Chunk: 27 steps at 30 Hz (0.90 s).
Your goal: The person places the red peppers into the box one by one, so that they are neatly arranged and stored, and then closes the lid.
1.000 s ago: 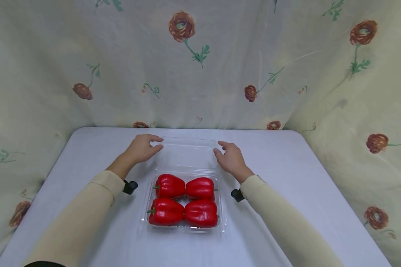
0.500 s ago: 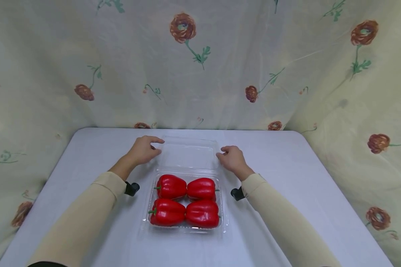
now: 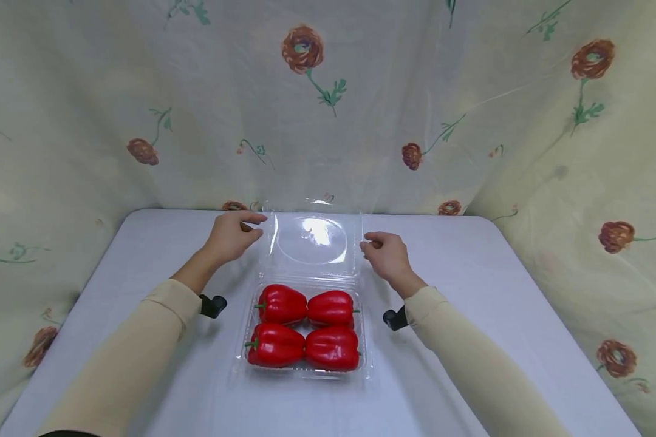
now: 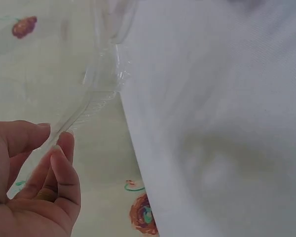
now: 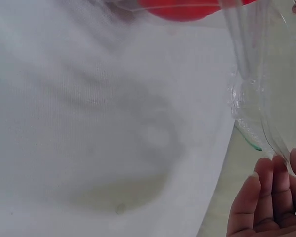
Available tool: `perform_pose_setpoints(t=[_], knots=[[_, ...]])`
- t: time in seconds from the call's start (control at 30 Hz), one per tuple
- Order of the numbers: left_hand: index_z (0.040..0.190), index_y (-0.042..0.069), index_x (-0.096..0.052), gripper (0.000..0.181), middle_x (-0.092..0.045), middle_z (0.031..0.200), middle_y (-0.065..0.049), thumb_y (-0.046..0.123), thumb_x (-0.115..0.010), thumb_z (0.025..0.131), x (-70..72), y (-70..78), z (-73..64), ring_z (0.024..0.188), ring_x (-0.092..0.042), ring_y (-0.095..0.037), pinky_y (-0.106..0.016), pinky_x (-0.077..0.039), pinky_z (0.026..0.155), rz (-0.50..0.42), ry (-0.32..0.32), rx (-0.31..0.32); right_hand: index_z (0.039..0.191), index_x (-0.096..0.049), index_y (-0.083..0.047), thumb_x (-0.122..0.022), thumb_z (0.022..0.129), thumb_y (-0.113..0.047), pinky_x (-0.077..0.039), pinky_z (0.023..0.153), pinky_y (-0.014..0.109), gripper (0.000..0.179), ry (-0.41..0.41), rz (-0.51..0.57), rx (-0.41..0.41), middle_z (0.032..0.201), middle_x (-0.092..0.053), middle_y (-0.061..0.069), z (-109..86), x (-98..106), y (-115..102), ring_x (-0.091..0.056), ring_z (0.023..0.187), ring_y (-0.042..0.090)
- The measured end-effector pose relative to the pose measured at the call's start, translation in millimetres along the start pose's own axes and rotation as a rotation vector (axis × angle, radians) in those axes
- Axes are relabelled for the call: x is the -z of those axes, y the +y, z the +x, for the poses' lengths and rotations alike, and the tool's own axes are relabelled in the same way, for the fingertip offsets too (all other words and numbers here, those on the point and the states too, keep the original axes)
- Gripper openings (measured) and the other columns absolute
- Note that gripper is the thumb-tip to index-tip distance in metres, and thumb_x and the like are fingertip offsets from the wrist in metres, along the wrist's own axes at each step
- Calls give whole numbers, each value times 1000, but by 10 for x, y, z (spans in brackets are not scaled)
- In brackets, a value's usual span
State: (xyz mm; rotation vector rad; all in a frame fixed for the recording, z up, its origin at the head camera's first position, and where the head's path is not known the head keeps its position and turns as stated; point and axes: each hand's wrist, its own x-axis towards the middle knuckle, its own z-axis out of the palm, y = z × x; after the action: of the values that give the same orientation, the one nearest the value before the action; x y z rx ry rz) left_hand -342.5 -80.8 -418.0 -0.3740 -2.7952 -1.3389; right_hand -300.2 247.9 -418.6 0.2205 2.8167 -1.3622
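Note:
A clear plastic clamshell container (image 3: 306,375) lies on the table with several red bell peppers (image 3: 331,349) in its base, their green stems pointing outward. Its hinged lid (image 3: 311,243) is tilted up at the far side, with a bright glare on it. My left hand (image 3: 229,237) pinches the lid's left edge between thumb and fingers, as the left wrist view shows at the thin rim (image 4: 64,121). On the opposite side, my right hand (image 3: 388,258) pinches the lid's right edge; in the right wrist view the thumb is partly cut off by the frame.
A white-covered table (image 3: 459,303) carries the container. Behind it and at both sides hangs a pale curtain (image 3: 350,158) with brown flowers. Each wrist wears a small black camera, such as the right camera (image 3: 395,318).
The lid has tilted upward, and its far edge now stands above the table's back edge. My right hand has closed from a looser pose to a pinch on the lid's edge.

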Motion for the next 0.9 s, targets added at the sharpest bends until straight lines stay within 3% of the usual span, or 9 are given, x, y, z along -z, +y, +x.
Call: perform_pose_setpoints(t=[0.33, 0.7, 0.9], knots=[[110, 8, -68, 17, -62, 109, -9, 14, -67, 95, 178, 166, -172, 97, -61, -25, -37, -57, 81, -23, 40, -100, 125, -62, -8, -62, 99, -26, -55, 87, 38, 32, 2, 53, 115, 108, -66, 10, -210, 196, -49, -67, 96, 27], [91, 8, -66, 8, -68, 90, -3, 7, -73, 89, 302, 263, -541, 83, -63, -19, -34, -57, 76, -1, 79, -279, 111, -65, -11, -67, 96, -25, -56, 77, 34, 20, -12, -29, 291, 101, -68, 4, -534, 358, 12, -65, 88, 20], [88, 12, -65, 13, -69, 87, 3, 6, -77, 86, 314, 222, -797, 76, -64, -13, -26, -56, 67, 49, 91, -340, 104, -66, -17, -69, 95, -23, -54, 75, 32, 12, 8, -150, 418, 97, -68, -5, -759, 379, 49, -61, 85, 15]])
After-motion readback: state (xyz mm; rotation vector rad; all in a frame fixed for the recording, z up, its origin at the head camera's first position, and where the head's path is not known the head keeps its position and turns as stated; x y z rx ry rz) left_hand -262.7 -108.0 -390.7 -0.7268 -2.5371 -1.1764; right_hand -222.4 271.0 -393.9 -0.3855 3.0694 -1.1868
